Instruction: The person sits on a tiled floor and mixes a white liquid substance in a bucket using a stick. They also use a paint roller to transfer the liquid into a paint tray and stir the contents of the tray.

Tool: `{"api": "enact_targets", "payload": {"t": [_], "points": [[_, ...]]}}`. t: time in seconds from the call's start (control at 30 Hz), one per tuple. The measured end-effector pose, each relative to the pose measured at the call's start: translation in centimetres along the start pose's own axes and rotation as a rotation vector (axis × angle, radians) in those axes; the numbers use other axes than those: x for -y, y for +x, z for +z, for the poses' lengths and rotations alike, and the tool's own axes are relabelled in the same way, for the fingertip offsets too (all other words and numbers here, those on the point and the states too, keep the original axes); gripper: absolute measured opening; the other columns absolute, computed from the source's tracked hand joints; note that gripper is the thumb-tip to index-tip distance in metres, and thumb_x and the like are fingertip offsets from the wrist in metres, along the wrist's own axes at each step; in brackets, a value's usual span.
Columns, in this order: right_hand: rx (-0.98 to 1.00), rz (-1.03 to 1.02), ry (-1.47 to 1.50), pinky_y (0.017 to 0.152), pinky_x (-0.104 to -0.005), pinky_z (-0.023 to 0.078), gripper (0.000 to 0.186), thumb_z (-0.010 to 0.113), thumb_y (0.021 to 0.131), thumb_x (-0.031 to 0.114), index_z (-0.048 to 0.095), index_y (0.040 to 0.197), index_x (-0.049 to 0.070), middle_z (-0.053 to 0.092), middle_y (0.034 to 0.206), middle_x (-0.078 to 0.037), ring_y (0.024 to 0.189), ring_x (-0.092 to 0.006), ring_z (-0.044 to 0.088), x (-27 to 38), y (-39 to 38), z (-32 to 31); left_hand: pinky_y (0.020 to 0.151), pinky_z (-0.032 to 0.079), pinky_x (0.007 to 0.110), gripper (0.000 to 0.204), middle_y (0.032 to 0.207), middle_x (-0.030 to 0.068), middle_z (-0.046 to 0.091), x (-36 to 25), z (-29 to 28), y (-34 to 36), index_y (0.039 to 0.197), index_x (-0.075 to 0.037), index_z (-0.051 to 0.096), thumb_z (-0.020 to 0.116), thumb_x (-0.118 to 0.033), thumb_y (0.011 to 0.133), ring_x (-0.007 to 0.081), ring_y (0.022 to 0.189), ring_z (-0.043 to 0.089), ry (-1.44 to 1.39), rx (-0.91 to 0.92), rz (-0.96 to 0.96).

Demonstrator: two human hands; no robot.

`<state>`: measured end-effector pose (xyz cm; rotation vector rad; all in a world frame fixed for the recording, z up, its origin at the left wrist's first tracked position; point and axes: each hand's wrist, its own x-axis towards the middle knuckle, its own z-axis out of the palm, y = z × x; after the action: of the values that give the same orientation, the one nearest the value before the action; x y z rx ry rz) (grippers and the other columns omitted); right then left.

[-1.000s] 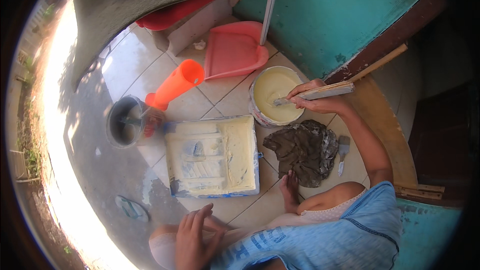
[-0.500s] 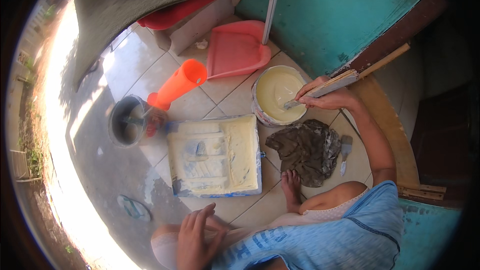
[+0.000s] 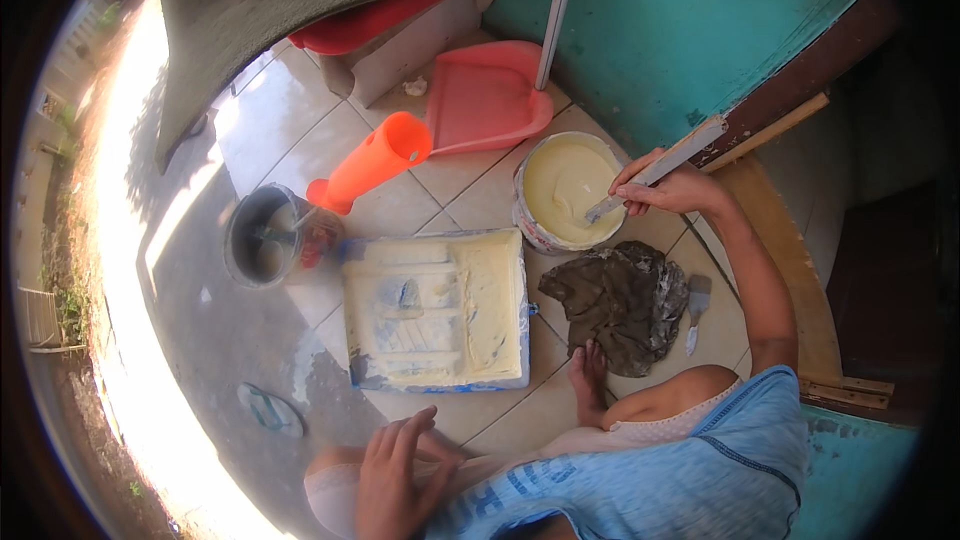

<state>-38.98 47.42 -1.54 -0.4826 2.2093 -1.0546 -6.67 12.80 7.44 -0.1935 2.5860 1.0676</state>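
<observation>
My right hand (image 3: 665,185) is closed around a paint-smeared flat stick (image 3: 680,155). The stick slants down to the left, and its lower end reaches into the cream paint (image 3: 562,185) in a round bucket (image 3: 535,237). Ripples mark the paint's surface around the tip. Empty, my left hand (image 3: 398,470) rests over my left knee with its fingers stretched and apart. Ahead of it lies a paint tray (image 3: 525,340) coated with cream paint, blue showing at its rim. A crumpled dark cloth (image 3: 615,305) lies between the bucket and my foot.
Beside the cloth lies a flat paintbrush (image 3: 697,305). Left of the tray stand a dark bucket (image 3: 240,250) and an orange tube-shaped object (image 3: 370,165). A red dustpan (image 3: 485,100) stands beyond, near the teal wall (image 3: 670,30). A flip-flop (image 3: 270,410) lies at the left.
The stick has turned in my right hand and shows a narrower face; its tip has moved slightly in the paint. The whole view has shifted a little. My left hand stays in place.
</observation>
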Motion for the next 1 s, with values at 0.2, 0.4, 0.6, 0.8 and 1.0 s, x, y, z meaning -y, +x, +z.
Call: {"api": "enact_targets", "payload": {"t": [0.2, 0.4, 0.6, 0.8, 1.0], "points": [[-0.317, -0.060, -0.144, 0.064, -0.0269, 0.057, 0.025, 0.067, 0.093, 0.020, 0.070, 0.100, -0.004, 0.069, 0.078, -0.009, 0.069, -0.0124, 0.067, 0.3, 1.2, 1.5, 0.094, 0.046, 0.042, 0.057, 0.117, 0.0182, 0.062, 0.1, 0.1, 0.1, 0.135, -0.006, 0.050, 0.070, -0.019, 0.083, 0.0350, 0.109, 0.058, -0.016, 0.003, 0.011], [-0.020, -0.088, 0.025, 0.063, -0.0277, 0.057, 0.025, 0.066, 0.093, 0.019, 0.070, 0.101, -0.005, 0.070, 0.079, -0.009, 0.068, -0.0119, 0.067, -0.3, 0.3, 1.0, 0.094, 0.046, 0.042, 0.057, 0.117, 0.0186, 0.062, 0.0, 0.1, 0.0, 0.135, -0.006, 0.050, 0.070, -0.019, 0.083, 0.0348, 0.110, 0.058, -0.034, 0.003, -0.005], [-0.331, -0.035, -0.104, 0.063, -0.0268, 0.056, 0.027, 0.068, 0.093, 0.022, 0.069, 0.098, -0.005, 0.069, 0.074, -0.009, 0.067, -0.0123, 0.067, -0.4, 0.6, 0.6, 0.093, 0.047, 0.042, 0.058, 0.117, 0.0180, 0.062, 0.1, 0.0, 0.1, 0.136, -0.007, 0.049, 0.070, -0.019, 0.084, 0.0347, 0.109, 0.058, -0.037, 0.001, 0.009], [-0.070, -0.082, -0.001, 0.064, -0.0255, 0.056, 0.027, 0.065, 0.094, 0.019, 0.070, 0.103, -0.005, 0.069, 0.074, -0.008, 0.067, -0.0122, 0.067, 0.7, 0.8, 1.9, 0.093, 0.047, 0.042, 0.057, 0.117, 0.0176, 0.062, 0.4, 0.2, -0.1, 0.136, -0.007, 0.049, 0.070, -0.019, 0.085, 0.0345, 0.108, 0.059, -0.018, -0.013, 0.027], [-0.198, 0.017, -0.174, 0.060, -0.0275, 0.054, 0.026, 0.068, 0.091, 0.022, 0.071, 0.100, -0.003, 0.069, 0.071, -0.010, 0.064, -0.0141, 0.068, 0.9, 0.2, -0.3, 0.093, 0.047, 0.042, 0.056, 0.117, 0.0175, 0.062, 0.1, 0.0, -0.2, 0.136, -0.007, 0.050, 0.070, -0.020, 0.085, 0.0347, 0.108, 0.059, -0.018, 0.001, 0.006]]}}
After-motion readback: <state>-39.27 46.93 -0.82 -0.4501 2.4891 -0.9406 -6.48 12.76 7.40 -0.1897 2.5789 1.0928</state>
